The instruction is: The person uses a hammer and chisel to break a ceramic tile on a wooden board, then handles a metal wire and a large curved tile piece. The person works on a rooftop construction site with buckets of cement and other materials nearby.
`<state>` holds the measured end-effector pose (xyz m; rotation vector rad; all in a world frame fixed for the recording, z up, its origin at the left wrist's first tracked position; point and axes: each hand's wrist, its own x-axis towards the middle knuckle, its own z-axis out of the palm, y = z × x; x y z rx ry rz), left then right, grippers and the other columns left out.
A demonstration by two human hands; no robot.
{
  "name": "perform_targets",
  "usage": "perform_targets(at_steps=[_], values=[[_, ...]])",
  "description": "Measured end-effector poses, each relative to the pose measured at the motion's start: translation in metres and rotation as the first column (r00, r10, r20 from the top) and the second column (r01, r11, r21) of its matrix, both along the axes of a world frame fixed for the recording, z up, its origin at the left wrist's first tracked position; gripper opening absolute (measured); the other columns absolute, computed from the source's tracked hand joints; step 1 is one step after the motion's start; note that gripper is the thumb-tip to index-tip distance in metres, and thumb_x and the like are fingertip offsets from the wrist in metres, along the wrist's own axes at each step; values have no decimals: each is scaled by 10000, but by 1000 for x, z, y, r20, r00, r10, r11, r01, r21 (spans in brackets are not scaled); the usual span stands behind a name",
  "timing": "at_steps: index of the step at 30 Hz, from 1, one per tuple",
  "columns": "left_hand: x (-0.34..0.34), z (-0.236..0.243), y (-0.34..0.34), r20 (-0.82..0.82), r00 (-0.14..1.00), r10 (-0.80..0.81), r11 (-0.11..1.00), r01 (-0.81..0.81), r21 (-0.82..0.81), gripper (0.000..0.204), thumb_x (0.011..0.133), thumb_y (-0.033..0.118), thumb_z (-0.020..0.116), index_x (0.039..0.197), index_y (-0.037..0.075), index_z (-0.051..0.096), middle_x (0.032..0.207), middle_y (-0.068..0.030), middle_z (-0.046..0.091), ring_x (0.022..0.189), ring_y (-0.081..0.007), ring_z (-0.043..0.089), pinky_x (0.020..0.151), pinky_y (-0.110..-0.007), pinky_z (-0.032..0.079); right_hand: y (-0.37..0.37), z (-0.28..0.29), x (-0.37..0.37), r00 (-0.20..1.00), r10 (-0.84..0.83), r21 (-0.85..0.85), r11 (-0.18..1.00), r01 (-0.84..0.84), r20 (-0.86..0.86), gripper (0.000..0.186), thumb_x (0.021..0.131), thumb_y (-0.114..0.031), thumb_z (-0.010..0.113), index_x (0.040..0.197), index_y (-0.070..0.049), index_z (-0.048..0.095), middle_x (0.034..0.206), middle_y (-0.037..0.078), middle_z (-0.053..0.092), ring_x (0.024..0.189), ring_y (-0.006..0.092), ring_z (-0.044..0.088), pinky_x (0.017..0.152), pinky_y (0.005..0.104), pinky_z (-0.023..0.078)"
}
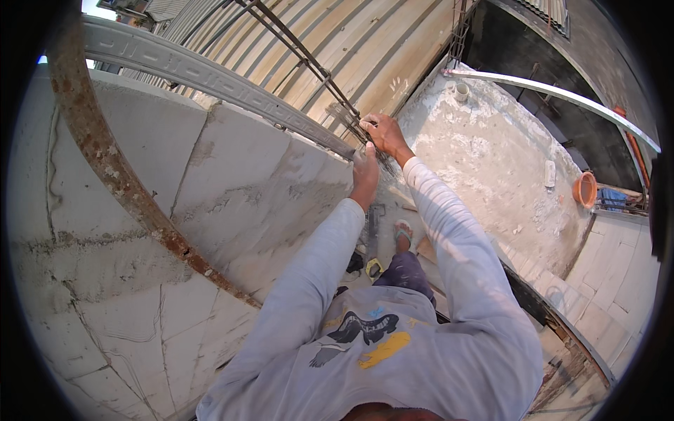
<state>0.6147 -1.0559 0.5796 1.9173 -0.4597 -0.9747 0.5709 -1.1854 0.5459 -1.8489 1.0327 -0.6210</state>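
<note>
Steel reinforcing bars (325, 74) slant across the ribbed roof sheeting (393, 43) to the right hand (386, 136), whose fingers pinch their near end, presumably to steady them, while the left hand (364, 174), its grip hidden, sits just beside it at the embossed metal strip's (210, 76) end.

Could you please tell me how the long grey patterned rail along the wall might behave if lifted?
The grey patterned rail is probably fairly stiff, given its raised pattern; the fisheye view likely exaggerates its curve. It may swing awkwardly, since it extends far beyond the left hand near its end. It might also tip if unsecured, looking narrow along the wall.
</note>
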Motion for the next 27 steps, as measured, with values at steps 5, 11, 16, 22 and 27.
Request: perform_targets(at_steps=[5,11,16,22,27], values=[[8,-43,-30,-109,977,181,972,-195,-134,733,1024,485,500,1479,-72,362,1449,-263,476,1340,-327,474,1105,-396,361,-6,19,-7,997,79,77,994,-76,-27,311,917,-328,630,1075,-79,731,1029,207,710,987,396,668,866,433,525],[-11,-38,-52,-204,918,340,880,-387,-276,645,1030,424,526,1459,-34,379,1367,-175,538,1258,-241,511,1042,-354,407,-18,17,-21,986,164,-28,986,-165,-32,326,934,-315,602,1093,-53,712,1035,203,708,978,403,670,862,427,524],[-1,-42,-63,-273,889,368,819,-449,-358,360,1025,316,574,1185,-4,530,1083,-78,616,990,-147,578,888,-299,463,-22,21,-20,976,217,-10,976,-217,-11,317,943,-294,589,1079,-26,690,1016,213,707,970,393,677,849,423,526],[5,-40,-72,-401,878,261,768,-440,-465,178,1051,235,525,1115,71,556,1036,-20,616,953,-111,583,827,-284,483,-27,22,-21,966,258,-52,964,-259,-28,301,951,-278,587,1070,-16,677,1022,215,698,977,387,671,839,422,523],[7,-47,-75,-360,885,294,757,-446,-477,178,1059,239,507,1099,73,558,1002,-12,618,914,-103,587,812,-274,484,-27,21,-22,969,247,16,969,-247,-4,257,975,-254,567,1041,-17,643,976,213,689,946,405,654,823,431,514]])
